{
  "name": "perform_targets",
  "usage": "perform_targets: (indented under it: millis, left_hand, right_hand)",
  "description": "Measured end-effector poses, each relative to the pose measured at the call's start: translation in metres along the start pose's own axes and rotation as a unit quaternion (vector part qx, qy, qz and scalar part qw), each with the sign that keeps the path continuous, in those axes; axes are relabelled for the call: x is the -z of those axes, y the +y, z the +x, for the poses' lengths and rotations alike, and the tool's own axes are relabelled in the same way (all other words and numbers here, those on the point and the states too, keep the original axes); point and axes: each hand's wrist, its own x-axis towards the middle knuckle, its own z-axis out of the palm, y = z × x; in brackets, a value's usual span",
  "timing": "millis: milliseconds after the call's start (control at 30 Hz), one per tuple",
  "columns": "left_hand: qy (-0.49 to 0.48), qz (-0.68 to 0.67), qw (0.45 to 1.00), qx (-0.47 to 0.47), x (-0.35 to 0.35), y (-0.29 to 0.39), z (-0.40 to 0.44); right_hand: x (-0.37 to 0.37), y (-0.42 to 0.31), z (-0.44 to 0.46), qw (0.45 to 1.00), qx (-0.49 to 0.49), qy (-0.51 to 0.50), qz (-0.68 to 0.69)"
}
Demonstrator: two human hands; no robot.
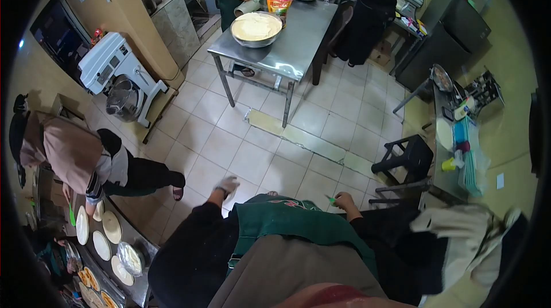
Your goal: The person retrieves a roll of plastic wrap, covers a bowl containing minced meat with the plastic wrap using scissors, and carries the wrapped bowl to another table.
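My left hand (228, 185) is stretched out over the floor at my left, slightly blurred, its fingers looking loosely apart. It seems to wear a clear plastic glove, and I see nothing held in it. On the other side, my right hand (344, 201) is closed around a small green object (332, 199). Only a short pointed part of that object shows, so its kind is unclear. Both hands are in front of my green apron (298, 225), away from any table.
A steel table (310, 26) ahead carries a bowl of pale cream (256, 26) and a pouch (278, 9). Left are a stand mixer (120, 70) and a person (74, 147) at a table of round flatbreads (112, 227). A black stool (404, 159) stands right. Other people work at the back.
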Motion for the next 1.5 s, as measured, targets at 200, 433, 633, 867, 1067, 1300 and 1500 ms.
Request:
perform_targets:
  millis: [200, 433, 633, 867, 1067, 1300, 1500]
  left_hand:
    - [0.105, 0.022, 0.994, -0.006, 0.175, 0.257, 0.142]
    - [0.095, -0.038, 0.994, -0.026, 0.135, 0.338, 0.272]
    - [-0.135, 0.088, 0.98, 0.116, 0.154, 0.402, 0.295]
    - [-0.071, 0.006, 0.987, 0.142, 0.146, 0.397, 0.369]
    - [-0.103, -0.071, 0.969, 0.211, 0.165, 0.458, 0.417]
    - [-0.143, -0.348, 0.9, 0.221, 0.18, 0.484, 0.492]
    - [-0.062, -0.218, 0.932, 0.284, 0.246, 0.538, 0.525]
  right_hand:
    - [0.117, 0.015, 0.113, 0.964, -0.112, 0.078, 0.23]
    - [0.275, 0.031, 0.239, 0.983, -0.041, 0.021, 0.18]
    - [0.437, 0.016, 0.393, 0.951, 0.03, 0.075, 0.299]
    - [0.577, -0.122, 0.533, 0.898, 0.165, 0.104, 0.394]
    - [0.662, -0.229, 0.601, 0.903, 0.257, 0.101, 0.329]
    - [0.758, -0.342, 0.674, 0.88, 0.429, 0.159, 0.129]
    - [0.801, -0.396, 0.765, 0.856, 0.49, 0.165, -0.028]
